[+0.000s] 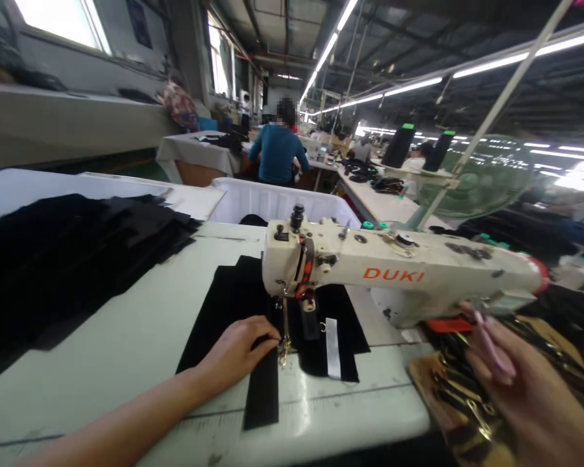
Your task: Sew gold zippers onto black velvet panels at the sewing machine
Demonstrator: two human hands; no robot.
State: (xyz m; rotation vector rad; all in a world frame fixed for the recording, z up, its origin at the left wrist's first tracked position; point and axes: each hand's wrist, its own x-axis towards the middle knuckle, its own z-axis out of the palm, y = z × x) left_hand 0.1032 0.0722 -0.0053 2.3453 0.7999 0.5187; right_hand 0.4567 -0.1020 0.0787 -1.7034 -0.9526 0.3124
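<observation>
My left hand (pixel 236 347) pinches the edge of a black fabric strip (pixel 263 395) beside the needle area of a white sewing machine (pixel 343 259). Under the machine head lies a wider black fabric piece (pixel 217 311), with a white strip (pixel 333 349) on its right part. A small gold metal clasp (pixel 285 353) shows just right of my fingertips. At the right, my right hand (pixel 516 370) is closed around a slim pink-handled tool (pixel 494 350); its tip is blurred against the machine, so its kind is unclear.
A stack of black fabric pieces (pixel 78 259) covers the table's left side. Below my right hand, a cardboard box (pixel 425 383) holds black straps with gold hardware. Behind the machine stand a white bin (pixel 292 194), thread cones (pixel 399 146) and a green fan (pixel 472 181). A person (pixel 278 152) sits farther back.
</observation>
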